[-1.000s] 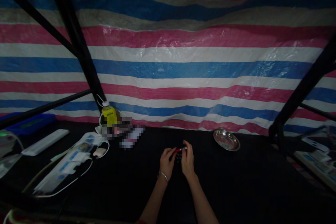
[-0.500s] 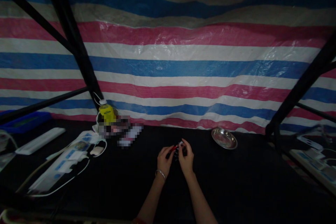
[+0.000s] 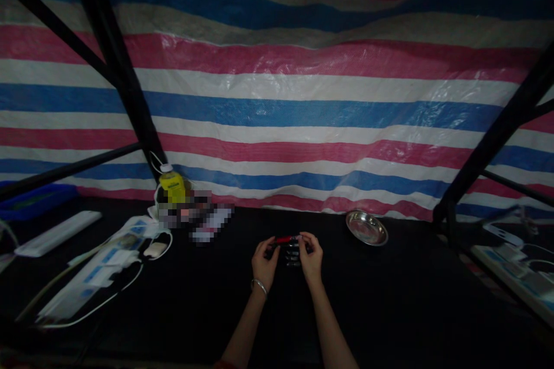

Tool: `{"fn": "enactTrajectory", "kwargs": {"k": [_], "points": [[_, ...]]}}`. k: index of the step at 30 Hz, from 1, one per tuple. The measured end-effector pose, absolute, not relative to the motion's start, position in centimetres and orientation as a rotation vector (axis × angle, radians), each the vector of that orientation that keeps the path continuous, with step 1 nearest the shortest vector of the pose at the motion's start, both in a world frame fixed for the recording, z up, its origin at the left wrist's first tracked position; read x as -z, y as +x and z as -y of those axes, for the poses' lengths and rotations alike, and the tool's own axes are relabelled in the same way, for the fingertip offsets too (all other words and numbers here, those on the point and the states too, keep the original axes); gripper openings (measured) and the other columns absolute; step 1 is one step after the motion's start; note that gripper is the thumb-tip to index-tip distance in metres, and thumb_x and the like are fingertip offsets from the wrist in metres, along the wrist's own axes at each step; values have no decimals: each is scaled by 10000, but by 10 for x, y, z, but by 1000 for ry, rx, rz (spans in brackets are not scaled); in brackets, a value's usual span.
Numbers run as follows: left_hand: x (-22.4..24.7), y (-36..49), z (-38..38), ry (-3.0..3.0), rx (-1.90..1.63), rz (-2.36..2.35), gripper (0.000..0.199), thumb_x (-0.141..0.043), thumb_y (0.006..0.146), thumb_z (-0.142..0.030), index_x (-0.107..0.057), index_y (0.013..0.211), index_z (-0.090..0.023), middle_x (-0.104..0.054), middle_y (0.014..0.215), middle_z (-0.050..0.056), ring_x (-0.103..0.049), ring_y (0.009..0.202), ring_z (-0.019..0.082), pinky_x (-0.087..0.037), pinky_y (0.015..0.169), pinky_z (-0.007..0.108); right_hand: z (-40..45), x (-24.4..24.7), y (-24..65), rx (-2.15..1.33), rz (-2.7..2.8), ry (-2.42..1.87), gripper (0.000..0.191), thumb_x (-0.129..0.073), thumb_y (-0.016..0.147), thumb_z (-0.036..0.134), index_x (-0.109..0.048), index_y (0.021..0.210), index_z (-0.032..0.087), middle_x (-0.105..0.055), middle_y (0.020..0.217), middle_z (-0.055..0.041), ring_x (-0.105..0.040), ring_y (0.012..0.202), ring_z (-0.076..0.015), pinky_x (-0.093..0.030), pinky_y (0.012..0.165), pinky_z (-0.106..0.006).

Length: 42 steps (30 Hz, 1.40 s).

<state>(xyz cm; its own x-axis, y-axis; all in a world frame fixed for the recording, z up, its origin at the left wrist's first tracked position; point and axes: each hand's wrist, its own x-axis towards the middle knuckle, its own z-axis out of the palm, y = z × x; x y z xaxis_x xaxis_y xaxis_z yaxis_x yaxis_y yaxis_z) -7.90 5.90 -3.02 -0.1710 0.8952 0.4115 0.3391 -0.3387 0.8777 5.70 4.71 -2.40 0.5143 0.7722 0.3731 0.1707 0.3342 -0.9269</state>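
head view. clock ref.: red pen-like tube (image 3: 285, 240) at dial ctr. tube pos.: held approx. horiz. btwn both hands, above the tabletop (image 3: 389, 305) (blk.); exact type n/a, dim light.

l. hand (image 3: 263, 268), 8 o'clock: thumb + fingertips clamped on l. end of tube. silver bangle (image 3: 259, 286) on l. wrist. r. hand (image 3: 312, 259), 4 o'clock: thumb + fingertips clamped on r. end of tube.

small dark rods (image 3: 293, 259), 6 o'clock: several, approx. parallel, in a row btwn the hands; silvery highlights; too small to id. contact w/ hands: cannot tell.

surroundings: round steel dish (image 3: 366, 229), 3 o'clock, near back edge of tabletop. yellow bottle (image 3: 172, 185), 10 o'clock, w/ white cap. power strip (image 3: 93, 285), btwn 8 and 9 o'clock, w/ white cable alongside. white bar-shaped unit (image 3: 59, 234), 9 o'clock. blue tray (image 3: 26, 213), btwn 9 and 10 o'clock, just beyond unit. striped tarp (image 3: 281, 109), 12 o'clock, red/white/blue, behind tabletop.
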Motion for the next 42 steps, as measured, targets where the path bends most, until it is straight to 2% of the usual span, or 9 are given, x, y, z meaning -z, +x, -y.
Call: {"fn": "enactTrajectory", "kwargs": {"k": [4,8,13,19,26,32,35,38,42], "points": [[35,-80,-62,1583,-1551,-1486,324,-556,726,-363,-648,966,-166,-615,931,93,-600,765,196,-517,662,345,-51,31,61,-481,956,-1198,262,-550,790,391,-608,900,161,-626,874,-64,-624,800,-169,-480,774,-305],[38,-80,-63,1641,-1514,-1477,271,-539,749,-345,-656,921,-171,-599,941,91,-595,821,207,-514,743,383,-53,37,65,-463,955,-1236,282,-533,797,406,-602,914,159,-633,909,-77,-627,854,-182,-480,800,-318],[43,-79,-65,1755,-1465,-1483,206,-533,765,-311,-662,853,-177,-599,919,80,-581,887,209,-485,835,402,-58,45,68,-431,999,-1279,291,-504,811,410,-605,916,159,-653,873,-75,-631,836,-183,-484,773,-311],[48,-79,-68,1810,-1441,-1511,189,-538,764,-311,-671,830,-193,-606,910,68,-585,878,201,-484,836,400,-60,52,71,-365,1087,-1360,303,-474,822,410,-629,934,175,-662,865,-68,-629,797,-180,-479,743,-306],[49,-80,-68,1805,-1434,-1533,190,-540,759,-311,-673,824,-191,-606,909,73,-593,872,211,-486,838,409,-60,56,73,-265,1174,-1509,286,-481,804,343,-688,929,191,-667,861,-85,-601,862,-220,-453,806,-363],[47,-81,-67,1805,-1429,-1517,197,-526,764,-298,-656,857,-184,-609,912,73,-597,867,208,-490,824,397,-61,58,73,-213,1171,-1522,282,-490,774,295,-713,909,187,-675,840,-97,-609,827,-235,-472,779,-381],[47,-81,-68,1797,-1425,-1520,210,-526,759,-293,-649,886,-179,-611,909,77,-601,835,204,-503,791,384,-59,53,72,-220,1211,-1520,295,-465,787,266,-704,939,180,-684,879,-97,-602,865,-232,-467,807,-390],[46,-81,-68,1801,-1419,-1529,270,-499,790,-328,-635,951,-160,-614,926,92,-605,820,203,-509,775,375,-55,45,69,-205,1321,-1482,309,-440,811,226,-677,1010,215,-680,1001,-72,-578,964,-217,-447,858,-396],[44,-77,-65,1948,-1340,-1583,340,-463,826,-350,-604,1076,-169,-612,1062,120,-579,996,236,-468,860,411,-51,41,62,-205,1489,-1491,356,-440,814,174,-638,1094,269,-619,1173,-39,-504,1133,-222,-410,926,-434]]}}
